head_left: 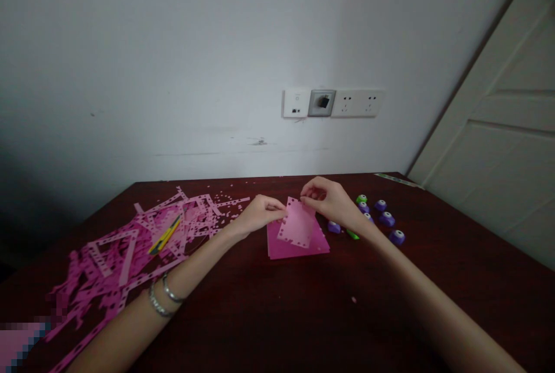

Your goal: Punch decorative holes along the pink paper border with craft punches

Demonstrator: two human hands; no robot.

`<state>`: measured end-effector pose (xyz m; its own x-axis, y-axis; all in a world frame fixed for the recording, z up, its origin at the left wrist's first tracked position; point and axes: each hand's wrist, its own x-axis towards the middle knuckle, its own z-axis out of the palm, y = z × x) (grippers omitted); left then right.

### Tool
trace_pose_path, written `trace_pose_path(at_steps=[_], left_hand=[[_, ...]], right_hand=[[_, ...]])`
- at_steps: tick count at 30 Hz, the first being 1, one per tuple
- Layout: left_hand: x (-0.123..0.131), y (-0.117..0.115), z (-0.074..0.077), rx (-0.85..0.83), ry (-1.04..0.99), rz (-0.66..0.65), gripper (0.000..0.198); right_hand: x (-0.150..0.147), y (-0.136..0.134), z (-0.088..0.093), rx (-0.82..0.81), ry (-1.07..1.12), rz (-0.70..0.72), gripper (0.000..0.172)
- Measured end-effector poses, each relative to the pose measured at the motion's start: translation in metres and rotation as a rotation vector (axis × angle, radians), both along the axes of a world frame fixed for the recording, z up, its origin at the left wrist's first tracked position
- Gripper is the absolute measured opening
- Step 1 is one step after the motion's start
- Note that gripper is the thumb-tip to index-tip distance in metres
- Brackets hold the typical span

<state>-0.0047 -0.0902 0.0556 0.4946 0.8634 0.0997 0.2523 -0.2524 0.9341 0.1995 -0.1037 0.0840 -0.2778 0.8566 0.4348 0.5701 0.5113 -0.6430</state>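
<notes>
A small light pink paper card (298,224) with punched edges is held up in front of me, tilted. My left hand (263,213) pinches its left edge, and my right hand (323,196) pinches it at the upper right corner. Beneath the card lies a stack of darker pink paper sheets (299,251) on the dark red table (277,315). Just right of the stack, partly behind my right forearm, are several purple and green craft punches (387,218).
Punched pink paper strips (130,246) are heaped at the left, with a yellow cutter (165,235) on top. Small pink scraps (223,202) are scattered behind. A green-and-white strip (398,180) lies at the back right. Wall sockets (358,103) are above the table.
</notes>
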Motion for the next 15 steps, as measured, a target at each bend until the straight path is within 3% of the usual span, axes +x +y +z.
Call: trace_pose_path(at_steps=[4, 15], left_hand=[[0.001, 0.001, -0.002, 0.026, -0.019, 0.013, 0.011], [0.007, -0.003, -0.003, -0.008, -0.05, 0.0, 0.012]], right_hand=[[-0.005, -0.004, 0.001, -0.128, -0.052, 0.111, 0.012], [-0.012, -0.005, -0.007, -0.038, -0.133, 0.188, 0.013]])
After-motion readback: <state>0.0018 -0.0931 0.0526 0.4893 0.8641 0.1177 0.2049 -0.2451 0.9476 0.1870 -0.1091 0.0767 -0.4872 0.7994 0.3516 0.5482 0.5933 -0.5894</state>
